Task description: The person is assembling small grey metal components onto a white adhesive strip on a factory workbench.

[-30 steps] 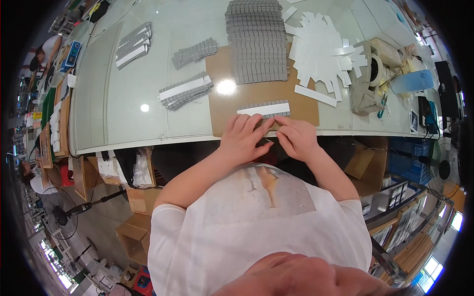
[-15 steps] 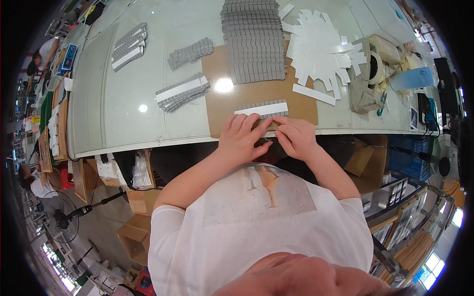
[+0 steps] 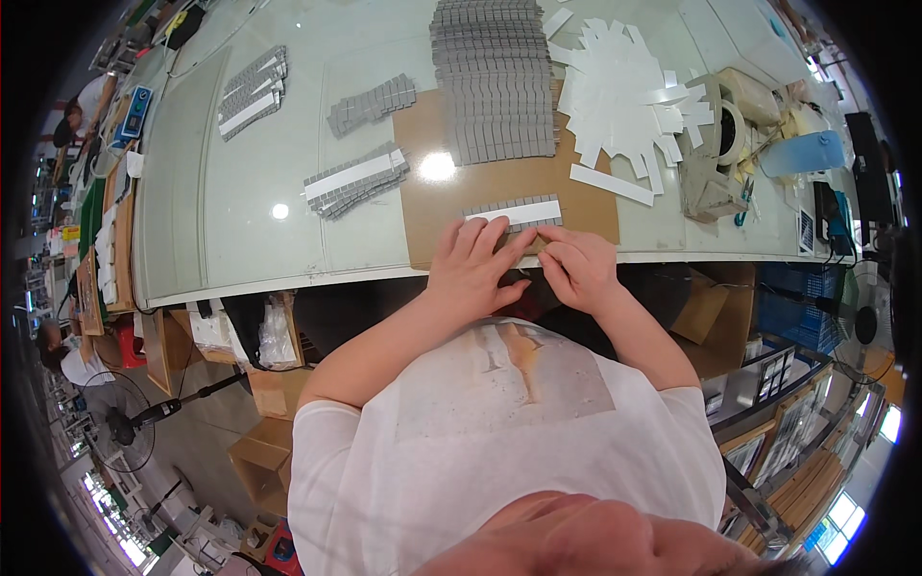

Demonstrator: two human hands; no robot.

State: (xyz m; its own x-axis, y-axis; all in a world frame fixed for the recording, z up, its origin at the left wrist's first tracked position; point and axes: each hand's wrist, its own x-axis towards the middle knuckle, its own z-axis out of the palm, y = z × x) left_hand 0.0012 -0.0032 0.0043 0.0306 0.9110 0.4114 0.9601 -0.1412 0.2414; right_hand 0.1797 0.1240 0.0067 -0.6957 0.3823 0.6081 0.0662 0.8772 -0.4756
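Two bare hands meet at the near edge of a grey strip with a white band [image 3: 514,212], which lies roughly crosswise on a brown board [image 3: 423,206] at the front of the table [image 3: 259,182], presumably to keep it close to the body and on a flat backing. Left hand [image 3: 466,271]: palm down, fingers extended and slightly parted, thumb well apart from them; it grips nothing visible, its fingertips at the strip's near edge, apparently to steady it. Right hand [image 3: 580,267]: more folded, index finger directed at the same edge, thumb close beneath; whether anything small is pinched there is hidden. Beyond the strip, overlapping rows of grey strips [image 3: 497,115] lie straight ahead, probably for easy reach. Loose white strips [image 3: 607,96] fan out to their right, the jutting ends likely easy to pick up. Banded grey strips [image 3: 357,180] are stacked to the left, seemingly to keep them separate. A tape dispenser [image 3: 709,192] stands farther right, clear of the hands.
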